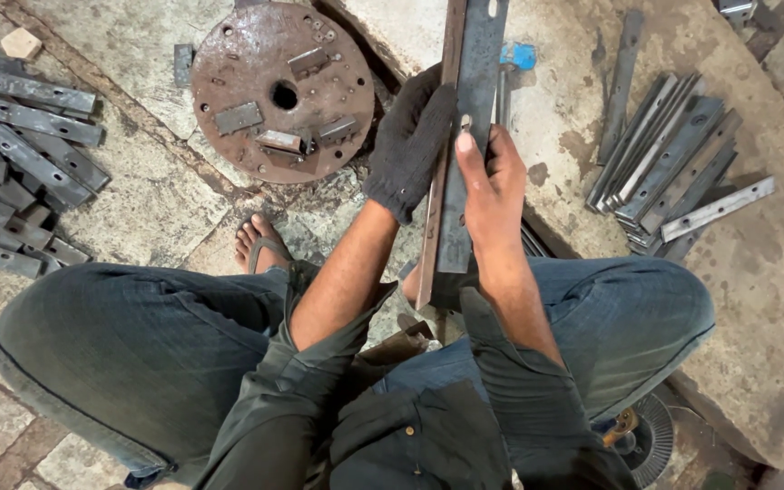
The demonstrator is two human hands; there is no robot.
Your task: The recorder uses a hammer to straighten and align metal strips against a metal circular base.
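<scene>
I squat over a stone floor and hold two long flat steel bars (472, 100) upright between my knees, one behind the other. My left hand (410, 145), in a dark knit glove, grips the left edge of the bars. My bare right hand (492, 186) wraps the right edge, with the thumb pressed on the front bar's face. The bars' lower ends reach down between my legs; their tops run out of the frame.
A rusty round steel plate (283, 91) with small blocks on it lies ahead on the left. Cut flat bars are piled at the left (20, 172) and on a stone slab at the right (669, 168). A grinder disc (651, 440) sits by my right knee.
</scene>
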